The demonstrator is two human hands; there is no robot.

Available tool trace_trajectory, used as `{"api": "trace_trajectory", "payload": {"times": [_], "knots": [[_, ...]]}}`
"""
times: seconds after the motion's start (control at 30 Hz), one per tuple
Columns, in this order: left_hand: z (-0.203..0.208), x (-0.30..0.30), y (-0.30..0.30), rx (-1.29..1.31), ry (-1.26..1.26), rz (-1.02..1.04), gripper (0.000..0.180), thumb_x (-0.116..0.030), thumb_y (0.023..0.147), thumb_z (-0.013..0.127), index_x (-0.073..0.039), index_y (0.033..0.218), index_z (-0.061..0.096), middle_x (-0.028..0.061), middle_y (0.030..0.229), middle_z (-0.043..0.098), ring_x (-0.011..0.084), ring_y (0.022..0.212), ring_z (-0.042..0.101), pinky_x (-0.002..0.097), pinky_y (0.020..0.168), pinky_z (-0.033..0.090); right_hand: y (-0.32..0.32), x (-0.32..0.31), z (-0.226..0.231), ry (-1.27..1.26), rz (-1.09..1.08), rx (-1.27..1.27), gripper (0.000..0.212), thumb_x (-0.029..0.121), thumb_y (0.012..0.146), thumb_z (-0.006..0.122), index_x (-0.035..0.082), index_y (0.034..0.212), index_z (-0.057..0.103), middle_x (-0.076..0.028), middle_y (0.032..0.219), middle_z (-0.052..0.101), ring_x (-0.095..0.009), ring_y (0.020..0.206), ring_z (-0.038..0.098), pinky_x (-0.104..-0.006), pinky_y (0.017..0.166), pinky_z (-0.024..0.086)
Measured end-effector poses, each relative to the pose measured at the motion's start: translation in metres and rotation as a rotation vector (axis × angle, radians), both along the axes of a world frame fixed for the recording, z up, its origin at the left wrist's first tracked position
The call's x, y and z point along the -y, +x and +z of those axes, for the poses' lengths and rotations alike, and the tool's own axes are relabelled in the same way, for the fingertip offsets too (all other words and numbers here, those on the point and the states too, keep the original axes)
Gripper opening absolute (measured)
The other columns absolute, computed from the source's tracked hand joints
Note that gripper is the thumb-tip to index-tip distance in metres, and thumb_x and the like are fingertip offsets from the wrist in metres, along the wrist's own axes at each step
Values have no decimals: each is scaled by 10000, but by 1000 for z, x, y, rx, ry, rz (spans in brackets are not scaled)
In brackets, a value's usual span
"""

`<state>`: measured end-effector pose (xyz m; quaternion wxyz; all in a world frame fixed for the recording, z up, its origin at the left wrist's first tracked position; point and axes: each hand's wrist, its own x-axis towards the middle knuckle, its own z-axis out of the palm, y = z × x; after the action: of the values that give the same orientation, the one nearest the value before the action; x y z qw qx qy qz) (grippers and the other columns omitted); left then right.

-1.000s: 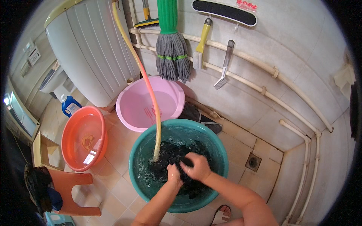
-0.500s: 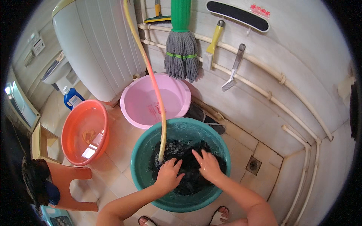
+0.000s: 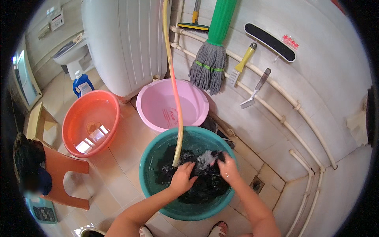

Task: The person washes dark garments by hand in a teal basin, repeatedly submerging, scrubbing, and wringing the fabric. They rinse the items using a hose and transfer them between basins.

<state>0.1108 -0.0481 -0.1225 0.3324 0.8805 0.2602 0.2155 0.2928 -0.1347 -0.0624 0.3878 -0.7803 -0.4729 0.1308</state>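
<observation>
A teal basin (image 3: 148, 197) holds water and soaking black cloth (image 3: 201, 183). My right hand (image 3: 229, 170) grips a bunch of that cloth near the basin's right side, lifted at the surface where water splashes white. Over the cloth at the middle of the basin is my left hand (image 3: 182, 178), thumb apart from its fingers, touching the wet fabric. Just beyond those fingers ends a yellow and pink hose (image 3: 177, 114), which hangs down into the basin.
Behind stands a pink basin (image 3: 144, 98); to the left, an orange basin (image 3: 67, 132) with water, a blue bottle (image 3: 82, 85) and an orange stool (image 3: 63, 173). A grey mop (image 3: 208, 69) and brushes (image 3: 256, 87) hang by wall pipes. A drain (image 3: 256, 185) lies at right.
My right hand has closed on the black cloth and pulled a bunch up, stirring a splash. My left hand stays nearly in place. The view has shifted, so surroundings sit differently.
</observation>
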Motion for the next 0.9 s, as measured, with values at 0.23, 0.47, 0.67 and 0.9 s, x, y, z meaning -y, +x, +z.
{"api": "trace_trajectory", "payload": {"times": [0.23,0.47,0.67,0.9], "knots": [[30,-17,21,192,-226,-115,592,-264,673,752,13,1129,496,178,1013,572,337,1000,530,395,910,402,-11,-6,156,380,34,-587,465,425,951,360,-3,903,534,-57,615,550,-144,639,534,-273,664,423],[80,-24,-19,231,-455,-186,198,-75,742,613,-11,898,511,94,767,560,202,739,550,304,710,435,13,-2,227,630,-165,-396,442,403,958,360,8,1003,554,-3,555,457,-89,515,393,-229,514,309],[164,-20,-55,234,-679,-246,193,-13,745,610,-16,907,504,-12,747,533,48,695,484,213,610,406,35,7,219,597,-324,-78,412,367,954,400,-1,1007,578,-15,582,504,-90,518,449,-237,504,367],[158,-42,-60,-132,-406,-100,404,-177,728,693,-12,1048,509,172,778,605,287,734,607,351,678,475,61,-7,133,-45,-244,380,582,124,723,634,180,1261,418,-211,818,609,-379,747,604,-437,664,469]]}}
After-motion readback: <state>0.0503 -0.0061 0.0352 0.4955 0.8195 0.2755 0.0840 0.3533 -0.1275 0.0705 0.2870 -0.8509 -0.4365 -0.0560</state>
